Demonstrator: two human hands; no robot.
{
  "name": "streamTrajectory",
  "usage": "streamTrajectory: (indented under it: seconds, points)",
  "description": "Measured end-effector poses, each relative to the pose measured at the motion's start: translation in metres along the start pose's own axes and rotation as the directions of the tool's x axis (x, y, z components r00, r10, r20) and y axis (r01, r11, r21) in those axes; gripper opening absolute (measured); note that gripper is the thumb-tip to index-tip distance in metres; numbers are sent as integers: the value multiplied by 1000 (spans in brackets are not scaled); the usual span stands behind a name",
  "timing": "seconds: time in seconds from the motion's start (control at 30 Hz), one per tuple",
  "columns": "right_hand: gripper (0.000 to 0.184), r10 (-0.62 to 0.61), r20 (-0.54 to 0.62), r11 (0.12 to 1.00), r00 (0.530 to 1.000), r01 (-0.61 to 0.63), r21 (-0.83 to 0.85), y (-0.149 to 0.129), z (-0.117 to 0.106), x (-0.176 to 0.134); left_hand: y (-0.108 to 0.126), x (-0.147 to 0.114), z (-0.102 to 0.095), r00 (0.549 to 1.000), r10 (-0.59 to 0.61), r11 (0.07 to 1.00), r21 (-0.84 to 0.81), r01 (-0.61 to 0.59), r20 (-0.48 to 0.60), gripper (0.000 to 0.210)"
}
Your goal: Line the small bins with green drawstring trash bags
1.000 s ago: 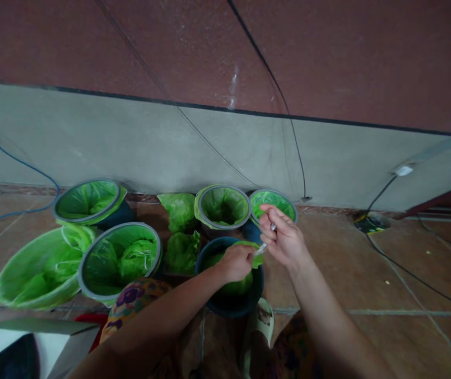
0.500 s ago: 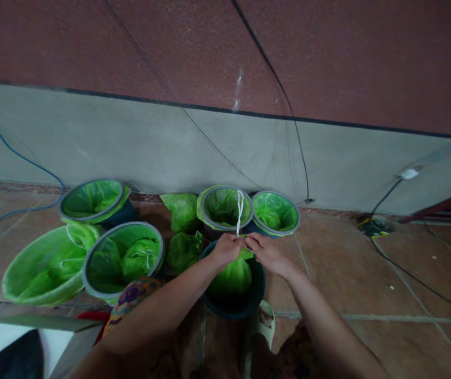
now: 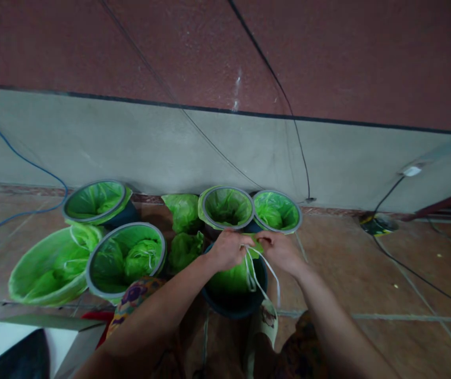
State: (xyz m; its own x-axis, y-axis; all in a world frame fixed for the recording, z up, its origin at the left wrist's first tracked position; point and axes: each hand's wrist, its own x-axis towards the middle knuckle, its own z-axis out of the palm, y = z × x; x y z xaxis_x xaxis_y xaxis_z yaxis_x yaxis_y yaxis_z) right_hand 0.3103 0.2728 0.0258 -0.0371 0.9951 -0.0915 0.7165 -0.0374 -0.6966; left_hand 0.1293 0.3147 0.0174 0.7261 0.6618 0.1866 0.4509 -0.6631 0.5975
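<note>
My left hand is closed on the gathered top of a green plastic bag, with a white drawstring at its fingers. On the other side of the same bag top, my right hand pinches the green plastic. Loops of the string hang down between both hands. Below them, the bag's full-looking body sits inside a dark bin on the floor between my feet. What fills the bag cannot be made out.
Grey-rimmed bins with green liners stand along the wall, one at middle, another at right, more at left. Two loose green bags lie between them. A white box is at lower left. Black cable crosses the right floor.
The white drawstring, upright above my hands before, now hangs down over the bag. My hands have moved slightly apart, the right one further right.
</note>
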Motion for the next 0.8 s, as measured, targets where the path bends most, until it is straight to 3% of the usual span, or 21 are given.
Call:
streamTrajectory:
  seconds: [0.07,0.2,0.33,0.47,0.63,0.8]
  points:
    - [29,-45,-46,980,998,54,191,-9,0,1,3,-1,-7,990,140,986,93,-139,3,30]
    - [23,-188,124,873,974,108,475,-20,7,3,6,-2,-17,962,270,934,253,-252,-38,23]
    - [20,-159,179,813,971,26,582,-24,4,3,6,-4,-16,938,298,915,332,-228,-178,22]
    - [25,-120,259,767,958,-76,637,-25,-1,1,7,-6,-11,911,251,932,335,-136,-327,22]
    - [21,-81,192,821,978,-43,570,-20,6,5,5,-6,-9,923,207,946,306,-105,-323,23]
    - [20,-6,-74,984,997,19,177,-10,11,12,1,-6,-7,969,81,962,273,-15,-232,22]
